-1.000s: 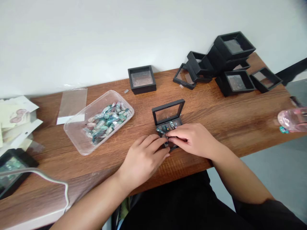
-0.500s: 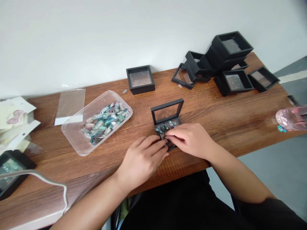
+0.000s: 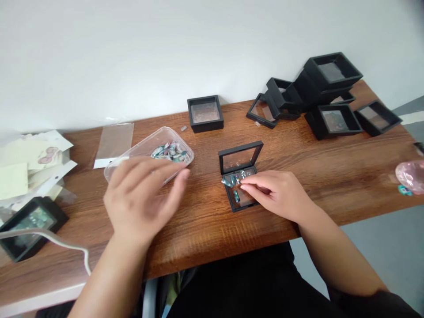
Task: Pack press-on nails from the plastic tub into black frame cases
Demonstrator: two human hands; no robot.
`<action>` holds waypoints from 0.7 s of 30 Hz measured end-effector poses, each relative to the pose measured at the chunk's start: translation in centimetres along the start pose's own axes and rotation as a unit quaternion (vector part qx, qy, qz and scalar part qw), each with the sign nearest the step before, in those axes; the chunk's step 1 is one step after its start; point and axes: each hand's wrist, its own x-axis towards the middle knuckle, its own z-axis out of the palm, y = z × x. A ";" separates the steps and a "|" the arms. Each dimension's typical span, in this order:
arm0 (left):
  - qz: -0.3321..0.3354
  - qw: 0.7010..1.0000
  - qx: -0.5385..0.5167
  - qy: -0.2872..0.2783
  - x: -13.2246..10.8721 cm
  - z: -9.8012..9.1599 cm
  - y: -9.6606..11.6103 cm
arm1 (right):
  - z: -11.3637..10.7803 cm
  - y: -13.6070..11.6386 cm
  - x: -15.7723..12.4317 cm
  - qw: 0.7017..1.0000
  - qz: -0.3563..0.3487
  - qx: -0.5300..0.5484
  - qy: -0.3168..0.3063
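— Start at the left: what's that hand doing?

— The left hand (image 3: 142, 194) hangs above the wooden table (image 3: 331, 176), blurred, palm down, fingers spread wide and holding nothing. It covers the near half of the clear plastic tub (image 3: 162, 143), so only the far end of the greenish stones (image 3: 170, 151) inside shows. The tub's long axis runs from near-left to far-right.

— And further left of that?

— Papers (image 3: 36, 163) and a black box (image 3: 29, 223), with a white cable (image 3: 59, 240) curving in front. What lies in that box is hard to make out.

— The open case in the middle?

— The small black display case (image 3: 240, 183) sits at the centre of the table, lid hinged at the far edge and standing tilted back, its opening facing the person. A few stones (image 3: 233, 181) lie in the base.

— The other hand?

— The right hand (image 3: 276, 194) rests on the case's right side, forearm coming in from the lower right, fingers bent close together with the tips on the base. Whether they pinch a stone, I cannot tell.

— Far right?

— A heap of black cases (image 3: 327, 95), and a pink object (image 3: 412, 176) cut off by the edge.
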 end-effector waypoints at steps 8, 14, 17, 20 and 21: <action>-0.301 0.914 0.124 -0.241 0.8 0.5 -2.5 | -0.3 -0.2 0.0 1.000 0.006 0.007 -0.008; -0.319 0.893 0.114 -0.295 0.6 -0.5 -3.5 | -0.3 -0.1 -0.1 1.000 -0.005 0.009 -0.006; -0.301 0.910 0.124 -0.256 0.5 -0.4 -3.9 | -0.3 -0.1 -0.2 1.000 -0.007 0.009 -0.004; -0.293 0.925 0.134 -0.203 0.4 -0.4 -3.7 | -0.3 0.0 -0.2 1.000 -0.007 0.009 -0.007; -0.296 0.927 0.138 -0.185 0.4 -0.4 -3.6 | -0.3 0.0 -0.2 1.000 -0.008 0.008 -0.007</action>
